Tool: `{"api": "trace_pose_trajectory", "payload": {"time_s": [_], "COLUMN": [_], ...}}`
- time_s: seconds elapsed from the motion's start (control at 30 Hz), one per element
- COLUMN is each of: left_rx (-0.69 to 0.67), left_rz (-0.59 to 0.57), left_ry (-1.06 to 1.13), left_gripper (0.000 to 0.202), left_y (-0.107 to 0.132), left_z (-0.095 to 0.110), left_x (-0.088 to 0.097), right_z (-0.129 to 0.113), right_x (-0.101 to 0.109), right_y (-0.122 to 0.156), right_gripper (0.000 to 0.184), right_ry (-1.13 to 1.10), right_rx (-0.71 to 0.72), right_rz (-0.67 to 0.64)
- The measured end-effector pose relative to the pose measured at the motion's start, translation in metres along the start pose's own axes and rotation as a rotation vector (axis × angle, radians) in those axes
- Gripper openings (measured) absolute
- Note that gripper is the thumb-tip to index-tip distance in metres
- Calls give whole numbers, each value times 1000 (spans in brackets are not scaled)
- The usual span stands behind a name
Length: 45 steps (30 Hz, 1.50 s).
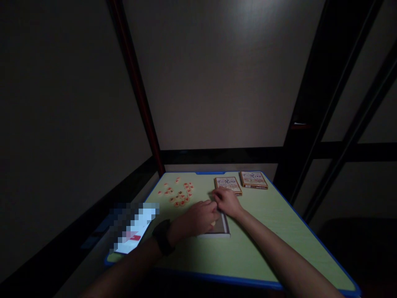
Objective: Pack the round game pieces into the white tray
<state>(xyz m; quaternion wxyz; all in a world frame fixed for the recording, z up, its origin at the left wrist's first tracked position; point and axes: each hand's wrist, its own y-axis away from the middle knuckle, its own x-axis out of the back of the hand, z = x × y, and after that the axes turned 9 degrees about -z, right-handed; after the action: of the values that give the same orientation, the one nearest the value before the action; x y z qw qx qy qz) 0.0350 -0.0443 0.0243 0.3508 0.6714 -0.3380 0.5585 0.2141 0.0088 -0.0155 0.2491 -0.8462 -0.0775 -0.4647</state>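
A shallow open box tray (227, 228) with a white rim lies near the middle of the table. My left hand (198, 217), with a dark watch at its wrist, is over the tray's left part with curled fingers; whatever they hold is hidden. Just under it a pale Chinese chess piece (213, 223) shows in the tray. At the tray's far edge my right hand (228, 201) is closed, its fingertips bent down, and I cannot make out what is in them. Several round Chinese chess pieces (182, 198) with red or dark characters lie loose to the left.
Two flat printed boxes, a nearer one (228, 185) and a farther one (253, 180), lie at the back right. A lit tablet-like screen (139, 227), partly blurred out, rests on the left edge. The green table (263, 256) has a blue rim and stands by a wall.
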Motion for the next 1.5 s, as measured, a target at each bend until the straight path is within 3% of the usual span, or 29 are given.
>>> {"api": "trace_pose_trajectory", "payload": {"time_s": [0.23,0.63,1.2,1.33,1.43,1.5], "left_rx": [-5,-10,-21,69,341,472], "left_rz": [15,-14,9,86,130,32], "left_ry": [-25,51,84,211,190,139], "left_gripper": [6,6,8,16,21,22], "left_y": [1,3,3,12,31,47], "left_z": [-5,-2,-1,-28,-70,-98], "left_x": [-5,6,5,14,18,15], "right_z": [0,2,-1,-1,-1,-1], "right_x": [0,-2,1,1,1,1], "right_y": [1,1,2,2,1,1], "right_gripper": [21,20,21,21,21,22], "right_ry": [9,30,35,54,53,49], "right_rx": [-4,-3,7,17,15,9], "right_rz": [-8,-17,-27,-29,-31,-45]}}
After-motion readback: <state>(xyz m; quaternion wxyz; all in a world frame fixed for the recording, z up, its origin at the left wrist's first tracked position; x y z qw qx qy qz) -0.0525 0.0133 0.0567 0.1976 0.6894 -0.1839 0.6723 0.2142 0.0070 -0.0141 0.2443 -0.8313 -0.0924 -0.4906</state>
